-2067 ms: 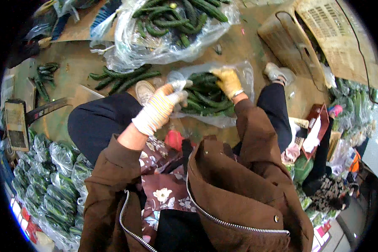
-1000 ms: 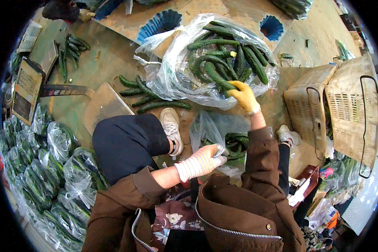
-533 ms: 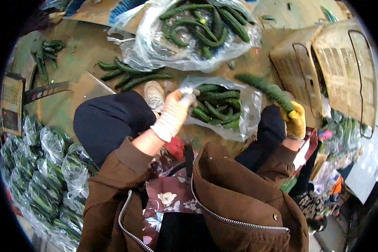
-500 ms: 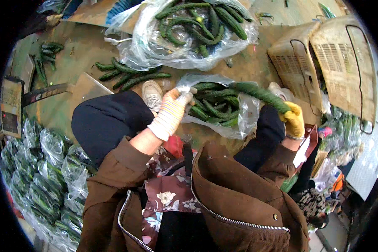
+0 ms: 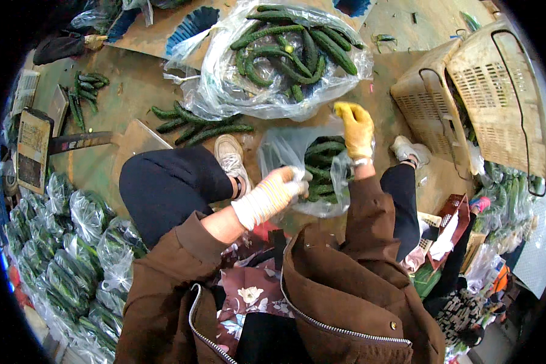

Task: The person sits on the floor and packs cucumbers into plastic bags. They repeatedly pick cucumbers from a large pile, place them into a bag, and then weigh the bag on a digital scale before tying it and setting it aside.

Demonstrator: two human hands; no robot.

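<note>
My left hand point(image 5: 285, 189), in a striped glove with pale fingertips, grips the near-left edge of a clear bag point(image 5: 276, 145) with a pile of cucumbers point(image 5: 321, 164) inside, between my legs. My right hand point(image 5: 355, 130), in a yellow glove, is raised at that bag's right edge with loosely bent fingers and nothing visible in them. Beyond it lies a larger open bag point(image 5: 206, 67) of loose, partly curved cucumbers point(image 5: 337, 51). Loose cucumbers point(image 5: 215, 133) rest beside my left shoe.
A scale point(image 5: 33, 148) and small cucumbers point(image 5: 85, 97) are at left, above many filled bags point(image 5: 88, 215). Pale plastic crates point(image 5: 500, 94) stand at right. A co-worker's gloved hand point(image 5: 94, 42) is top left; another person's pink-gloved hand point(image 5: 482, 203) is at right.
My right hand has moved up and left and no longer holds the cucumber it had half a second ago. My left hand is lower in view, still at the bag.
</note>
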